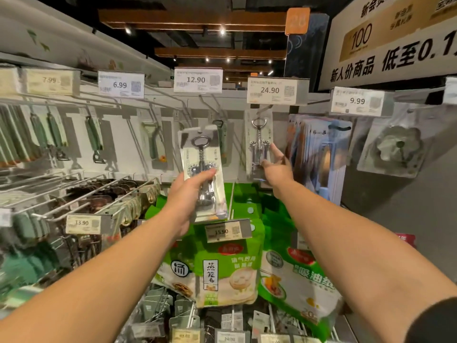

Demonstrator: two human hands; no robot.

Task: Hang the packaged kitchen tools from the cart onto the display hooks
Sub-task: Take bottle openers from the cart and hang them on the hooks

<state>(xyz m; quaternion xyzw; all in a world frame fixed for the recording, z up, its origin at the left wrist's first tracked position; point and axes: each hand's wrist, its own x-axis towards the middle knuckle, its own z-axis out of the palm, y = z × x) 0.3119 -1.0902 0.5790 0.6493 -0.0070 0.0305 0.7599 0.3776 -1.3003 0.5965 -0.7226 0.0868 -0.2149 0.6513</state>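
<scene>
My left hand [189, 191] grips a packaged chrome corkscrew [201, 154] by its lower half and holds it upright in front of the shelf, below the 12.90 tag. A second packaged corkscrew [258, 142] hangs on the display hook [263, 110] under the 24.90 tag [270, 90]. My right hand [277, 167] reaches up to that hanging pack, fingers extended and touching its lower right edge. The cart is out of view.
Green-handled peelers [94, 137] hang on hooks to the left. Blue packs [319, 154] and a flower-shaped steel item [398, 147] hang at right. Green bags of steamer cloth [222, 268] fill hooks below. Lower left hooks [99, 191] jut forward with price tags.
</scene>
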